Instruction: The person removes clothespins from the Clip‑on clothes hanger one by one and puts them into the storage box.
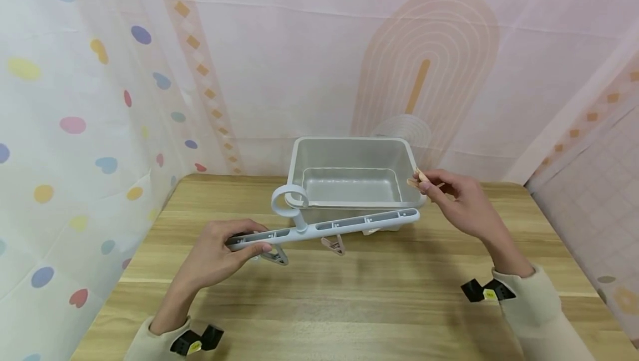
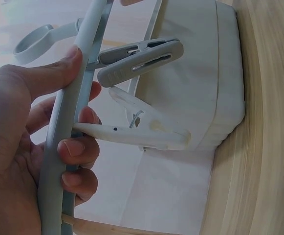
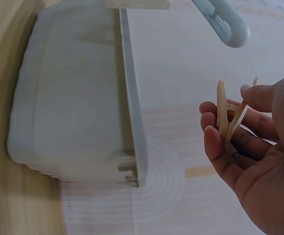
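My left hand [image 1: 219, 253] grips one end of a pale blue-grey plastic hanger [image 1: 319, 232], its thumb and fingers wrapped about the bar. The hanger's round hook [image 1: 285, 190] points up. Clips hang below the bar: a grey clothespin [image 2: 142, 61] and a white clothespin [image 2: 137, 134] by the left hand, and a pinkish clothespin [image 1: 334, 245] near the middle. In my right hand [image 1: 461, 203] a light orange clothespin [image 3: 228, 112] is pinched between thumb and fingers, apart from the hanger's right end and close to the bin's right rim.
A grey rectangular plastic bin [image 1: 349, 150] stands at the back of the wooden table [image 1: 319, 316], behind the hanger. Its visible inner floor is bare. A patterned curtain [image 1: 299, 72] hangs behind the table and along the left side.
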Tool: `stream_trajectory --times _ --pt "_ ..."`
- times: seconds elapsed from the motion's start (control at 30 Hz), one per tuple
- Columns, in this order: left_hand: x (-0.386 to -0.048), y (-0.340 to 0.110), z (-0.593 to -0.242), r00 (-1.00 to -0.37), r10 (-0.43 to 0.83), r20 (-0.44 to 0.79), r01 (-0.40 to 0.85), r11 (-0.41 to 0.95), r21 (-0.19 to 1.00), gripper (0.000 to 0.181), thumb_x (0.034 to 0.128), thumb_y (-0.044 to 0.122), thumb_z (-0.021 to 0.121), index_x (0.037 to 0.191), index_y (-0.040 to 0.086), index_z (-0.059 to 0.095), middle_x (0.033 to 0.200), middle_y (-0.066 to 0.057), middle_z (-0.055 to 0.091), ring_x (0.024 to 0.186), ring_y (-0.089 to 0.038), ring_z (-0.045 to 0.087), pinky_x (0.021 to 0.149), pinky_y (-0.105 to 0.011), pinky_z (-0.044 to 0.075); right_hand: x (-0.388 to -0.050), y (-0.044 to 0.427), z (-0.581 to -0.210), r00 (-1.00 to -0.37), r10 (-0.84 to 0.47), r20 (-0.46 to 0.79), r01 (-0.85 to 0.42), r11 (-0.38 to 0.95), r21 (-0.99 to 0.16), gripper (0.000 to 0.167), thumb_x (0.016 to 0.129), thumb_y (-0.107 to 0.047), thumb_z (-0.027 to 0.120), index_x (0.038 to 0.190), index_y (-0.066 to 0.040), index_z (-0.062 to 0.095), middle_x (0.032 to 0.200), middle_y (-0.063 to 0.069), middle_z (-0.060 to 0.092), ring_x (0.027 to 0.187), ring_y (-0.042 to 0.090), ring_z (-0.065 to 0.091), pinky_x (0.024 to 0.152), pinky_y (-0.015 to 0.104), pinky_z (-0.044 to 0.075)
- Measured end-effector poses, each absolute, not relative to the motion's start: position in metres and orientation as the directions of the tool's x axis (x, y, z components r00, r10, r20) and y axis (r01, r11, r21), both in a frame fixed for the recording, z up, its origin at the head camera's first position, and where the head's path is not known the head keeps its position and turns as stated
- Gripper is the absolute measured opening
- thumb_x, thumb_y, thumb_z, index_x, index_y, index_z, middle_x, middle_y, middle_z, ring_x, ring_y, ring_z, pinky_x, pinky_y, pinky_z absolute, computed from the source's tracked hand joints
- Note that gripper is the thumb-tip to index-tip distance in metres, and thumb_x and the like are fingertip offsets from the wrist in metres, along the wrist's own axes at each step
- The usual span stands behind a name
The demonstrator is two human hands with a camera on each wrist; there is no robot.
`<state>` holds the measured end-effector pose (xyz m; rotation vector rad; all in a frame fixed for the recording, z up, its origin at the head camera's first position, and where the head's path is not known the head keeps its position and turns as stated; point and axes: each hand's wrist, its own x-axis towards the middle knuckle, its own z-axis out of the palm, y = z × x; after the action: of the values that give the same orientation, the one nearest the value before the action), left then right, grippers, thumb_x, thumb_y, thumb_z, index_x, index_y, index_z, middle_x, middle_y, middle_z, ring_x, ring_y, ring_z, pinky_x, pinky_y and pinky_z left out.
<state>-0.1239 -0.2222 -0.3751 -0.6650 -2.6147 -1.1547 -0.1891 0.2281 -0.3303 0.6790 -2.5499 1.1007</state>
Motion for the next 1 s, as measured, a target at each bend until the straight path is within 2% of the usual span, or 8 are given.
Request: stream_trajectory --times 0.4,0.5,0.6,0.7,0.9,1.0 --pt "-0.124 -0.222 -0.374 -0.887 0.310 0.343 0.462 0.609 0.644 0.017 0.0846 0.029 0.086 0.098 0.031 0.076 0.085 0.016 0.073 0.065 -0.003 0.056 0.060 -0.022 0.045 -0.214 0.222 -0.310 -0.860 -0.319 0.399 -0.506 0.641 -0.577 0.027 0.104 -0.026 0.062 0.124 -0.011 0.074 0.109 0.007 0.078 0.086 0.000 0.065 0.073 0.013 0.049" --pt "-0.124 -0.222 -0.374 -0.884 0.312 0.347 0.467 0.607 0.644 0.017 0.0845 0.028 0.086 0.098 0.031 0.076 0.085 0.016 0.073 0.064 -0.003 0.056 0.060 -0.022 0.045 -0.221 0.219 -0.305 -0.855 -0.332 0.398 -0.513 0.653 -0.557 0.028 0.104 -0.026 0.062 0.124 -0.011 0.074 0.109 0.006 0.078 0.087 0.005 0.067 0.075 0.012 0.049" --pt "-0.124 -0.222 -0.375 -0.882 0.314 0.353 0.472 0.606 0.640 0.017 0.0845 0.027 0.086 0.098 0.031 0.076 0.084 0.016 0.073 0.064 -0.003 0.055 0.059 -0.022 0.045 -0.228 0.215 -0.299 -0.847 -0.353 0.397 -0.526 0.657 -0.540 0.026 0.104 -0.025 0.063 0.122 -0.010 0.075 0.107 0.008 0.078 0.089 0.016 0.070 0.076 0.013 0.049" --pt "-0.124 -0.222 -0.375 -0.880 0.316 0.355 0.475 0.608 0.636 0.017 0.0848 0.028 0.086 0.098 0.032 0.076 0.084 0.017 0.072 0.063 -0.002 0.055 0.059 -0.022 0.044 -0.235 0.212 -0.295 -0.843 -0.370 0.390 -0.534 0.661 -0.527 0.025 0.103 -0.023 0.064 0.119 -0.007 0.075 0.105 0.010 0.077 0.090 0.023 0.071 0.078 0.019 0.052" --pt "-0.124 -0.222 -0.376 -0.884 0.315 0.347 0.468 0.618 0.631 0.017 0.0844 0.030 0.086 0.098 0.034 0.076 0.083 0.018 0.072 0.063 -0.002 0.055 0.059 -0.022 0.045 -0.251 0.207 -0.290 -0.855 -0.398 0.332 -0.518 0.681 -0.518 0.027 0.104 -0.024 0.063 0.119 -0.005 0.074 0.106 0.013 0.076 0.093 0.028 0.069 0.085 0.043 0.056" --pt "-0.125 -0.222 -0.376 -0.886 0.314 0.342 0.464 0.621 0.632 0.018 0.0839 0.031 0.086 0.098 0.035 0.075 0.083 0.018 0.072 0.063 -0.003 0.056 0.059 -0.022 0.045 -0.261 0.203 -0.289 -0.857 -0.416 0.303 -0.514 0.687 -0.514 0.027 0.104 -0.023 0.063 0.121 -0.005 0.073 0.108 0.013 0.076 0.094 0.028 0.069 0.087 0.046 0.057"
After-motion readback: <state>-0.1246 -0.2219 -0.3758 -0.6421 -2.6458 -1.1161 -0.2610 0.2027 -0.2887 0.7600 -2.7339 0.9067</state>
